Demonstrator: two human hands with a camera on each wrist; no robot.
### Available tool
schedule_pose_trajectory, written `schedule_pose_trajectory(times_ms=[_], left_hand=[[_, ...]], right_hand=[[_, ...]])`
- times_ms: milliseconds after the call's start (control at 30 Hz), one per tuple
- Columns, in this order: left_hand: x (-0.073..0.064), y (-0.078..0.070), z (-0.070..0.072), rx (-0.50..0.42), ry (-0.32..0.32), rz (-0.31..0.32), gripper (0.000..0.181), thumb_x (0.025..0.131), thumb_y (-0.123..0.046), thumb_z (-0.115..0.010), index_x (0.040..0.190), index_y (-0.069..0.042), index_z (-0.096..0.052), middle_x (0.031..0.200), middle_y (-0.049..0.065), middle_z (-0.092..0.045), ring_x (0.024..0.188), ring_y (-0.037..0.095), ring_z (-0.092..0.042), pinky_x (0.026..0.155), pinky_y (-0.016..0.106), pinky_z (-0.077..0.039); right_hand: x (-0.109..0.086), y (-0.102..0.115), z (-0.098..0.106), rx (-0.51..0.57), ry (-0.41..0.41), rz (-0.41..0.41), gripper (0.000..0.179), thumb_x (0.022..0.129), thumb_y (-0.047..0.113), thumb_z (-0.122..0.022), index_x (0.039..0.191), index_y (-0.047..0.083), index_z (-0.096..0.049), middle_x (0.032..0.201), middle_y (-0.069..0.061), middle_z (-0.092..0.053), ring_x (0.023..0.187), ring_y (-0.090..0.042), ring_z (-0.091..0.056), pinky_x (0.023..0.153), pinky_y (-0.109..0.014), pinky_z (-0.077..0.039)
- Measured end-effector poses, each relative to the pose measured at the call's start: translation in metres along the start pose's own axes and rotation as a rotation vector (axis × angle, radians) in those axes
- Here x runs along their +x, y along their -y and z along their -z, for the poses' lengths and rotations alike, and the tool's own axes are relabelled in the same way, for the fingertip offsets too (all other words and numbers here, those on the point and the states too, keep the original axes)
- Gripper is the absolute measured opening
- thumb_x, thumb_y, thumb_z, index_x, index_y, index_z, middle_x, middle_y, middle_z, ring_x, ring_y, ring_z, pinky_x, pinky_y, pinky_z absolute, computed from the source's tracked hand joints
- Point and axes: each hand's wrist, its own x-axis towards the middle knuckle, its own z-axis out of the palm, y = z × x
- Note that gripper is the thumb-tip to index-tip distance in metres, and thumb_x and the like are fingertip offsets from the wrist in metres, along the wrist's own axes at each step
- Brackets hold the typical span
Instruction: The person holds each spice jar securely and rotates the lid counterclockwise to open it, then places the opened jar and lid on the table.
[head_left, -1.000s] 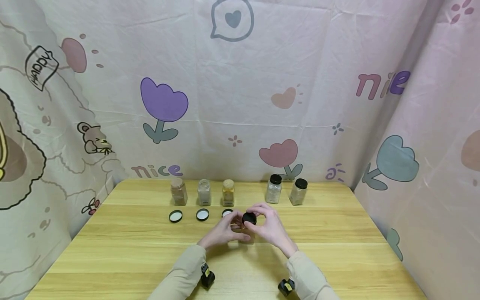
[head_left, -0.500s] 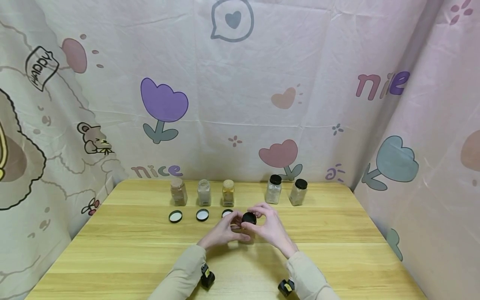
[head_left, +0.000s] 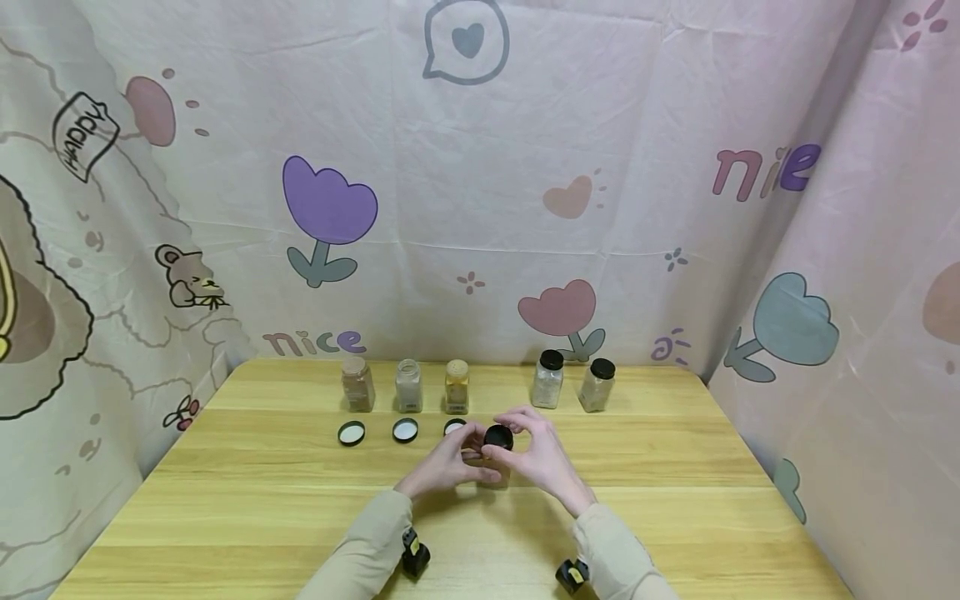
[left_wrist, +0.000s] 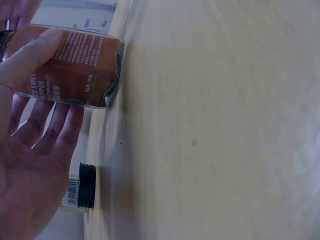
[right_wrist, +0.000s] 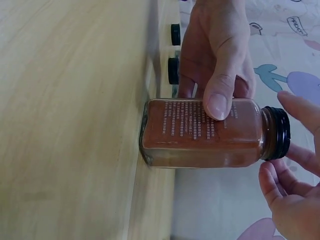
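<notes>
A glass spice jar (right_wrist: 235,145) of reddish-brown powder stands upright on the table in front of me. Its printed label, partly covered, shows "SWEE" and "EPPER" in the left wrist view. My left hand (head_left: 448,460) grips the jar body, thumb on one face and fingers on the opposite side. At the top, my right hand (head_left: 542,450) holds the black lid (right_wrist: 284,132) between thumb and fingers. The lid sits at the jar's mouth, with the neck threads visible below it. In the head view the hands hide most of the jar.
At the back left stand three lidless jars: brown (head_left: 358,388), whitish (head_left: 408,392) and yellow (head_left: 457,392). Before them lie upturned black lids (head_left: 351,432), (head_left: 405,430), the third lid (head_left: 453,426) partly behind my left hand. Two black-capped jars (head_left: 547,386), (head_left: 597,390) stand back right.
The right thumb has shifted very slightly at the lid's near edge. My left hand and the jar stay in the same place.
</notes>
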Motion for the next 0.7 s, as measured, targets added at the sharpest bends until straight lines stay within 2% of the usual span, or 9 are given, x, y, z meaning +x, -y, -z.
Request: schedule_pose_trajectory(times_ms=[133,267,500,700], left_hand=[[-0.0003,-0.0002,-0.0001,-0.003,-0.003,0.002,0.047,0.081,-0.008,-0.084,0.118,0.001,-0.055,0.116,0.016,-0.064,0.105,0.016,-0.063,0.099,0.023,-0.055],[-0.0006,0.0,0.0,0.01,-0.002,0.001,0.047,0.082,-0.01,-0.084,0.118,0.0,-0.055,0.117,0.015,-0.064,0.105,0.016,-0.063,0.097,0.021,-0.056],[-0.0009,-0.0002,0.0,0.016,-0.001,-0.002,0.047,0.082,-0.012,-0.084,0.119,-0.002,-0.056,0.116,0.015,-0.065,0.103,0.015,-0.063,0.095,0.019,-0.055],[-0.0009,-0.0012,0.0002,-0.005,-0.006,0.006,0.047,0.081,-0.011,-0.084,0.117,-0.001,-0.056,0.116,0.015,-0.065,0.104,0.014,-0.063,0.096,0.017,-0.054]], right_hand=[[0.0003,-0.0001,-0.0016,-0.004,-0.025,-0.03,0.04,0.074,0.023,-0.09,0.11,0.012,-0.076,0.106,0.001,-0.071,0.092,-0.013,-0.058,0.083,-0.028,-0.052],[0.0004,0.0001,-0.0024,-0.016,-0.033,-0.009,0.037,0.075,0.019,-0.089,0.108,0.012,-0.076,0.105,0.0,-0.071,0.09,-0.012,-0.059,0.081,-0.023,-0.051],[-0.0002,0.002,-0.0004,-0.006,-0.002,0.044,0.036,0.076,0.006,-0.082,0.111,0.005,-0.075,0.108,-0.006,-0.071,0.094,-0.019,-0.065,0.086,-0.028,-0.056],[-0.0003,0.0023,-0.0016,0.008,-0.017,-0.023,0.041,0.075,0.018,-0.088,0.112,0.007,-0.074,0.108,-0.003,-0.07,0.096,-0.017,-0.062,0.088,-0.039,-0.055]])
